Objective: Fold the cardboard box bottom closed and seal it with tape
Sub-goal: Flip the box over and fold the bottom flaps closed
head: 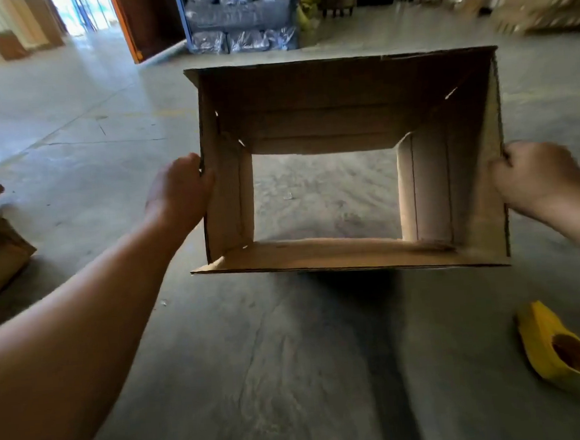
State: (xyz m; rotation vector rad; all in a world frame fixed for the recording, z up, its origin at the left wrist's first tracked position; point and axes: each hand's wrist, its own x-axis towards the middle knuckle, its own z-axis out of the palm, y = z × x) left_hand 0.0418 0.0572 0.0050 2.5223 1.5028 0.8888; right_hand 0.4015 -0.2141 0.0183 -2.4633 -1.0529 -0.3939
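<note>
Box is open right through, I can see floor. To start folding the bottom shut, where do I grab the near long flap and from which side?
Probably take the near long flap of the cardboard box by its free inner edge at mid-length, coming from your own side. It lies nearly flat toward the opening, and the left hand and right hand already grip the short walls.

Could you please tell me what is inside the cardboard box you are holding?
Nothing is inside the cardboard box. Its flaps are unfolded, so the concrete floor shows straight through. The left hand and right hand grip its side edges, hiding their fingertips.
</note>
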